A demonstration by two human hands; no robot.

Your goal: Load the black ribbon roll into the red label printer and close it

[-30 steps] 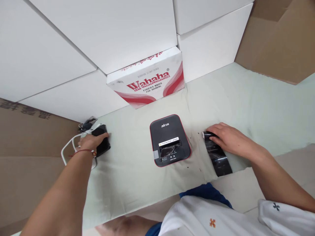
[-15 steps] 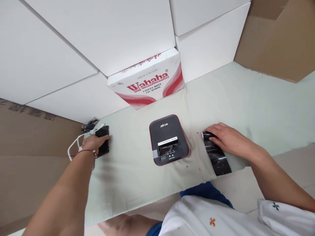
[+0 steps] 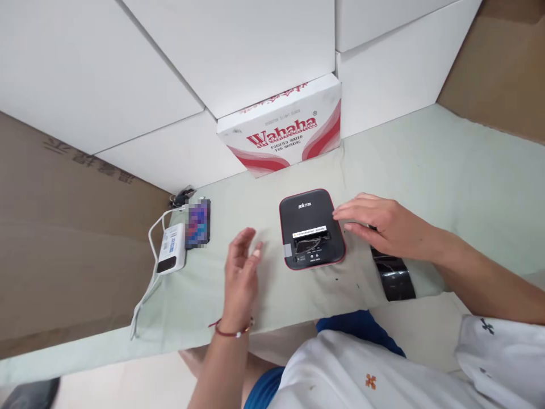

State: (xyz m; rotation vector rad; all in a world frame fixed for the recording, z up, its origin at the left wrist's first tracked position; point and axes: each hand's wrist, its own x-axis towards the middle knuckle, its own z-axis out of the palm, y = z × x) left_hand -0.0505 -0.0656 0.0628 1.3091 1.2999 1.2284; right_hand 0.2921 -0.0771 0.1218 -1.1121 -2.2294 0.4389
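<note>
A black label printer with a red edge lies on the cloth-covered table, a piece of clear film at its slot. To its left my left hand hovers over the cloth, holding nothing, fingers apart and slightly curled. My right hand is at the printer's right side, its fingers stretched out; the fingertips are at the edge, and I cannot tell whether they touch. Partly behind that wrist lies a shiny black strip; its upper end is hidden by the hand.
At the left stand a white power bank with a white cable and a phone with its screen lit. A Wahaba-style red and white water carton stands behind the printer. Brown cardboard walls the left side.
My left hand has let go of the phone and moved right towards the printer. My right hand has left the black roll and moved left to the printer. The phone screen is now lit.
</note>
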